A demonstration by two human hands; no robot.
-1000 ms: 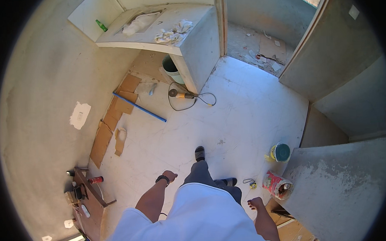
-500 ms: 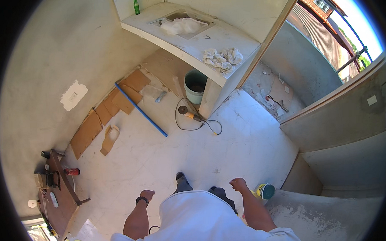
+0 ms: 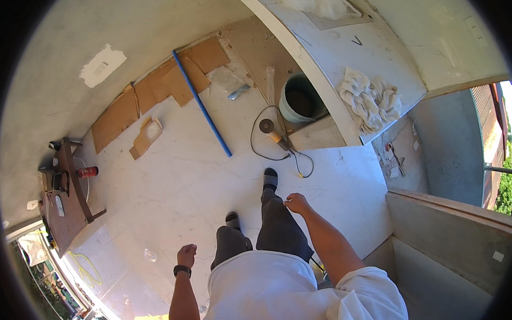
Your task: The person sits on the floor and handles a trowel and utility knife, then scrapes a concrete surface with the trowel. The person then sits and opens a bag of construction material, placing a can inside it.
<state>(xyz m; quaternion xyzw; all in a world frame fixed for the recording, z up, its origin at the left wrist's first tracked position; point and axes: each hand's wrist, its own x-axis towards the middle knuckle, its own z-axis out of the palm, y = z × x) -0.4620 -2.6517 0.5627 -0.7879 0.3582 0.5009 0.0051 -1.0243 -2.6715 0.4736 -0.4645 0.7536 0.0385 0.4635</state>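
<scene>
My left hand [image 3: 186, 255], with a dark watch on its wrist, hangs over the pale floor to the left of my legs. Its fingers are loosely curled, and no object shows in them. My right hand [image 3: 297, 203] is in front of my right thigh, its fingers bent together. A small whitish spot shows at those fingertips, too small to name. Neither hand touches anything around it. Ahead of my right foot lies an angle grinder [image 3: 275, 134] with its cord looped on the floor. Beyond it a bucket [image 3: 302, 99] stands under the counter.
A blue pipe [image 3: 203, 105] lies across the floor near flattened cardboard [image 3: 116, 117]. The white counter [image 3: 325, 50] bears a crumpled cloth [image 3: 369, 99]. A low brown table [image 3: 63, 214] with a red can [image 3: 87, 172] stands at left. A low wall [image 3: 444, 229] is at right.
I have stepped and turned right: the counter, bucket and grinder are now larger and nearer. My right foot is now ahead of the left. Both hands have swung a little, still curled.
</scene>
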